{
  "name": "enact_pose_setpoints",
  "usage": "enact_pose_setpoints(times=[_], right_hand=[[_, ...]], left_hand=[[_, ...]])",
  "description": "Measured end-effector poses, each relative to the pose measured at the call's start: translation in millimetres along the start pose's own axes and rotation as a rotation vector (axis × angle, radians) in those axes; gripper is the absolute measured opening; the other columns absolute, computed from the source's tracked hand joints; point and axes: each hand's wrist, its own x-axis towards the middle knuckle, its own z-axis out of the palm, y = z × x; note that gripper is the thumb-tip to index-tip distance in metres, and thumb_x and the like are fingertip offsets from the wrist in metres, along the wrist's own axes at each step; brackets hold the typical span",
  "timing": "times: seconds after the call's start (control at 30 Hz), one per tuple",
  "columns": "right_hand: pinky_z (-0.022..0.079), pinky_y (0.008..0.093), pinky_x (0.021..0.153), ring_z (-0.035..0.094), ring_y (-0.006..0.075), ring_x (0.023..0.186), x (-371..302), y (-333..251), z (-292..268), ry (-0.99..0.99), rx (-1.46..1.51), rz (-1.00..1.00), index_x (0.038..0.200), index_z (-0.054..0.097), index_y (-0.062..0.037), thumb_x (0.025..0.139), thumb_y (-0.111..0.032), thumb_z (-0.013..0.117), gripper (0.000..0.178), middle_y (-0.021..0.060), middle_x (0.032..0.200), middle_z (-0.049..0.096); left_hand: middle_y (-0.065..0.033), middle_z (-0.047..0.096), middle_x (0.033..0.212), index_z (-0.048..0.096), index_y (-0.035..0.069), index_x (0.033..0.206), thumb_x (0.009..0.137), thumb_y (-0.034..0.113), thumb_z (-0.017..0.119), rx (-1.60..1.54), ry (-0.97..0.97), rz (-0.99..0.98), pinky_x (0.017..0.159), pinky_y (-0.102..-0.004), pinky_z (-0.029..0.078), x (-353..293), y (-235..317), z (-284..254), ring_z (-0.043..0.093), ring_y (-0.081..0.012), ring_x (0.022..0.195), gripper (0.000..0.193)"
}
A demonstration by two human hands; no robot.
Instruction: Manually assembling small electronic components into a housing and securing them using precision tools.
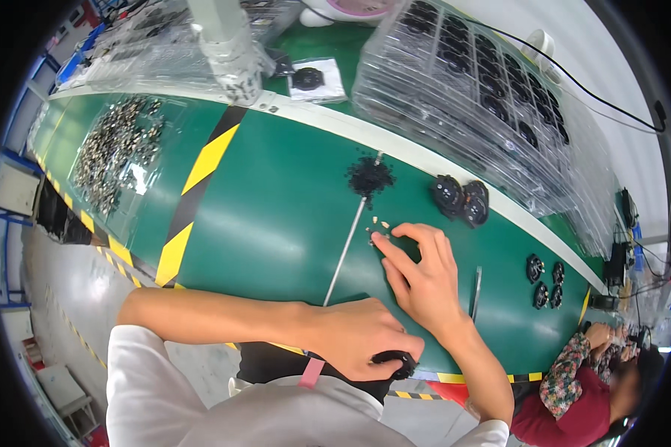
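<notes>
My left hand (pixel 369 339) is closed around a black round plastic part (pixel 397 363) at the near edge of the green table. Much of that part is hidden by the fingers. My right hand (pixel 425 279) is over the table with its fingers apart. Its index fingertip touches or nearly touches a few tiny light-coloured pieces (pixel 380 223) lying on the surface. Just beyond them is a pile of small black pieces (pixel 370 176), with a thin metal rod (pixel 347 249) running from it toward my left forearm.
Two black round assemblies (pixel 461 200) sit by the white ledge, and several smaller ones (pixel 546 281) to the right. Stacked clear trays (pixel 470 82) stand behind. A metal strip (pixel 476 294) lies right of my hand. Small metal parts (pixel 119 149) are heaped at left. A co-worker (pixel 585 395) sits at right.
</notes>
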Motion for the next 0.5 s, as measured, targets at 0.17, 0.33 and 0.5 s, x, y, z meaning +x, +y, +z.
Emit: enact_pose_setpoints(times=[0.17, 0.33, 0.5], right_hand=[[0.048, 0.0461, 0.099, 0.055, 0.0378, 0.127, -38, -27, -25, -0.17, -0.149, 0.054, 0.127, 0.07, -0.0092, 0.082, -0.009, 0.076, 0.045, 0.0155, 0.137, 0.056], [0.053, 0.0458, 0.093, 0.064, 0.0375, 0.116, -110, -74, -27, -0.096, -0.102, 0.214, 0.121, 0.063, 0.0032, 0.094, -0.016, 0.067, 0.033, 0.0225, 0.127, 0.063], [0.039, 0.0662, 0.11, 0.051, 0.0487, 0.126, -144, -96, -35, -0.125, -0.088, 0.232, 0.138, 0.056, -0.0068, 0.094, -0.012, 0.072, 0.047, 0.0275, 0.144, 0.048]], left_hand=[[-0.0067, 0.058, 0.067, 0.064, 0.005, 0.092, 0.08, 0.003, 0.067, 0.016, 0.26, 0.262, 0.05, -0.038, 0.043, 5, 6, -5, 0.056, -0.0272, 0.058, 0.012], [-0.0069, 0.059, 0.069, 0.064, 0.006, 0.093, 0.08, 0.007, 0.068, 0.062, 0.296, 0.231, 0.049, -0.0374, 0.04, 3, 7, -4, 0.056, -0.0257, 0.057, 0.013], [-0.0088, 0.059, 0.066, 0.06, 0.006, 0.099, 0.089, 0.015, 0.064, 0.237, 0.247, 0.115, 0.049, -0.0429, 0.044, 8, -8, 6, 0.06, -0.0302, 0.059, 0.014]])
